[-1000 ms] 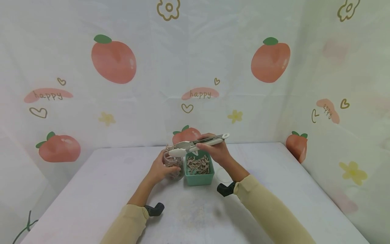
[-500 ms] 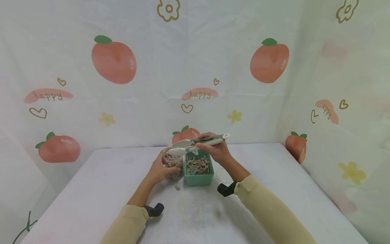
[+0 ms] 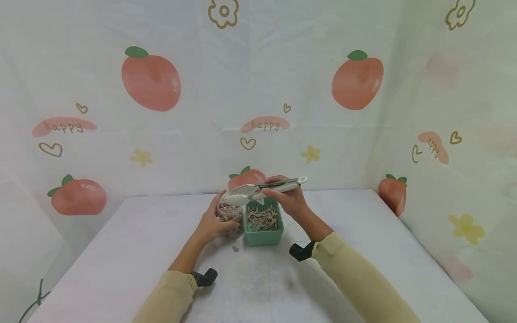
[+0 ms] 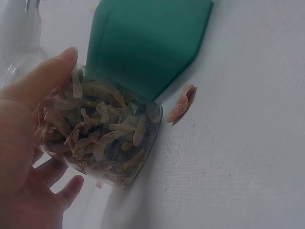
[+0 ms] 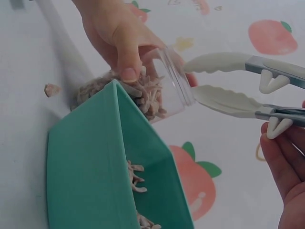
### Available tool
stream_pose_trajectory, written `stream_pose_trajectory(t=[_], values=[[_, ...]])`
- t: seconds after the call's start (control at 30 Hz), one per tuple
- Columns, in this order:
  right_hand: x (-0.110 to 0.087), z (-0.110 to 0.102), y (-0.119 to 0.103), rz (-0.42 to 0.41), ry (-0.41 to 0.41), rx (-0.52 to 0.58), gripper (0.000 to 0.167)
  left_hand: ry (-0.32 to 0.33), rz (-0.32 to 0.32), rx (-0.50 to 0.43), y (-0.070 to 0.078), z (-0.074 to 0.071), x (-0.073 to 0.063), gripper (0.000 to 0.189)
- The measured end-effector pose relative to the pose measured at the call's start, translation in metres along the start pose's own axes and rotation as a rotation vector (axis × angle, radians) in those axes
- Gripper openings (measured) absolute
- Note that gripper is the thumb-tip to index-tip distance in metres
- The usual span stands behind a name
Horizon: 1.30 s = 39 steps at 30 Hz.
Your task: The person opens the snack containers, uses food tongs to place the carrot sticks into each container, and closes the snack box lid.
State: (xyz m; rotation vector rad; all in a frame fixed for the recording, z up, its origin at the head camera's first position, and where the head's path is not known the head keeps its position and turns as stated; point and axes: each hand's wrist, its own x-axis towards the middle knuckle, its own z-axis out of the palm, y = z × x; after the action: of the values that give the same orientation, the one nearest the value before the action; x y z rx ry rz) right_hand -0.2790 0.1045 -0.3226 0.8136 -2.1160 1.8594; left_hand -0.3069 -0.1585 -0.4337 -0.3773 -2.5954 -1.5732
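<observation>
My left hand (image 3: 211, 222) grips a clear jar (image 3: 231, 214) that holds many dried brownish strips (image 4: 105, 124). Its thumb lies across the near side, and the jar stands against the green box's left side. In my right hand (image 3: 287, 197) is a pair of tongs (image 3: 238, 200) with white scalloped heads. The heads are spread apart at the jar's mouth, and the right wrist view shows nothing between them. More strips (image 3: 262, 219) lie inside the green box (image 3: 264, 238). One loose strip (image 4: 182, 102) rests on the table in front of the jar.
A clear round lid (image 3: 296, 232) lies on the white table (image 3: 250, 287) to the right of the box, partly behind my right forearm. A white printed cloth (image 3: 194, 148) hangs behind the table and along the right side.
A loose strip now lies on the table, absent one second ago. Strips piled at the jar's mouth have dropped lower inside. The tongs have risen slightly; my left hand stays around the jar.
</observation>
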Motion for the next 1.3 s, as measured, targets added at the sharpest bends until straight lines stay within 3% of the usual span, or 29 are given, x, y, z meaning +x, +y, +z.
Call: stream_pose_trajectory(t=[0.17,0.37,0.53,0.67,1.3], values=[[-0.001,-0.003,0.001,-0.017,0.006,-0.008,0.028,0.003,-0.003,0.014,0.000,0.000,0.000,0.114],[-0.002,-0.010,0.003,-0.021,0.019,0.049,0.029,-0.001,-0.006,0.030,-0.001,0.000,0.001,0.106],[0.001,-0.023,0.020,-0.051,0.050,0.076,0.026,0.001,0.007,0.033,-0.002,0.000,0.001,0.102],[0.001,-0.034,0.029,-0.064,0.075,0.029,0.026,-0.004,0.019,0.028,0.000,-0.001,0.000,0.099],[-0.006,-0.067,0.041,0.120,-0.038,-0.057,0.040,-0.012,0.034,-0.004,-0.001,-0.001,0.001,0.097]])
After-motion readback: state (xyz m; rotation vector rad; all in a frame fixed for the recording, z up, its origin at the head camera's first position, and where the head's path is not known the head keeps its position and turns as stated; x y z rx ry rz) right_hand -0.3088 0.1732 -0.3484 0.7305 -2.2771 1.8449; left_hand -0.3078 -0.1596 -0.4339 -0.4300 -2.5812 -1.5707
